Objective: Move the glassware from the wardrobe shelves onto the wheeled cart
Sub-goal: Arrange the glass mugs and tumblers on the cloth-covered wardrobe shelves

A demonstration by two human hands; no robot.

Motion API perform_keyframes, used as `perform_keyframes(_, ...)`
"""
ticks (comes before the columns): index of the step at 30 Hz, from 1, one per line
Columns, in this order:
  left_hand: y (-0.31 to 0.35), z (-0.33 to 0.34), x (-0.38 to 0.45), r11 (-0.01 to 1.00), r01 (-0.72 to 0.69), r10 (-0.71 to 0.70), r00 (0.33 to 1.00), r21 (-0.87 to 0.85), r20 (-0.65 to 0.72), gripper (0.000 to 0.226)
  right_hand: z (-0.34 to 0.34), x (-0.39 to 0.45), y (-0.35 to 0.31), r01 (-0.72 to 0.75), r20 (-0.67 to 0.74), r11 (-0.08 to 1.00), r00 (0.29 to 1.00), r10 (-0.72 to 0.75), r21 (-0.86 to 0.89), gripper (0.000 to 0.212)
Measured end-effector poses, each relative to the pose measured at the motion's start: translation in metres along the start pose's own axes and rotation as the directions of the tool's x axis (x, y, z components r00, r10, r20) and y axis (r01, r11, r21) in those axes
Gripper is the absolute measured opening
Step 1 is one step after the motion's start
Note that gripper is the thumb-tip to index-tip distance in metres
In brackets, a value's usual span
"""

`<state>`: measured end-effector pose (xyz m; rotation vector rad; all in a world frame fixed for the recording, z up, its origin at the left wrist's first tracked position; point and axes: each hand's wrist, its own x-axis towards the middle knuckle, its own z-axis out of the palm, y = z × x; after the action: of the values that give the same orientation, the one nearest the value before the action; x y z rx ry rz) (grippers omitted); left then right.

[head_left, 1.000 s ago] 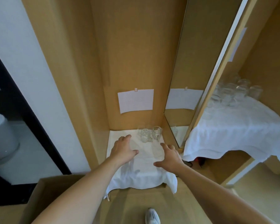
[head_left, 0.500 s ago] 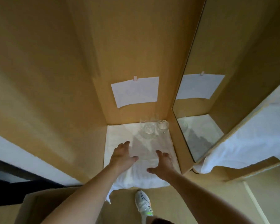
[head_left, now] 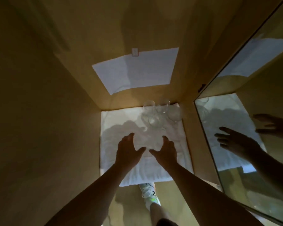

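Several clear glasses (head_left: 155, 113) stand clustered at the back right of a wardrobe shelf covered by a white cloth (head_left: 111, 121). My left hand (head_left: 128, 150) and my right hand (head_left: 167, 151) reach side by side over the cloth, fingers straight and spread, a short way in front of the glasses. Neither hand holds or touches a glass. The wheeled cart is out of view.
Wooden wardrobe walls close in on the left and back, with a white paper sheet (head_left: 136, 70) pinned to the back wall. A mirror panel (head_left: 245, 111) on the right reflects my hands and the shelf. My shoe (head_left: 149, 192) shows below the shelf edge.
The camera has moved deeper into the wardrobe and the scene has darkened. Both hands have advanced toward the glasses and come closer together.
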<state>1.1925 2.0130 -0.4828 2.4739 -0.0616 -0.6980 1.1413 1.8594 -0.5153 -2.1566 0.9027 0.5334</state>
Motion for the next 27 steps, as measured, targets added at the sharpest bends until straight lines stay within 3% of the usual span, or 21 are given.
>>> perform_keyframes(12, 0.000, 0.051, 0.133, 0.989, 0.057, -0.051, 0.998, -0.137, 0.048, 0.089, 0.026, 0.133, 0.019, -0.120, -0.027, 0.992, 0.992, 0.122, 0.049, 0.107)
perform_keyframes(16, 0.004, 0.062, 0.184, 0.988, 0.029, -0.029, 1.000, -0.150, 0.004, 0.089, 0.038, 0.171, 0.026, -0.142, -0.038, 0.989, 0.989, 0.143, 0.048, 0.108)
perform_keyframes(21, 0.012, 0.072, 0.230, 0.970, -0.072, 0.054, 0.995, -0.232, -0.082, 0.060, 0.057, 0.188, 0.042, -0.137, -0.075, 0.985, 0.987, 0.145, 0.101, 0.077)
perform_keyframes(27, 0.009, 0.084, 0.267, 0.959, -0.013, 0.020, 1.000, -0.282, 0.020, 0.101, 0.072, 0.198, 0.056, -0.176, -0.065, 0.956, 0.978, 0.196, 0.236, 0.044)
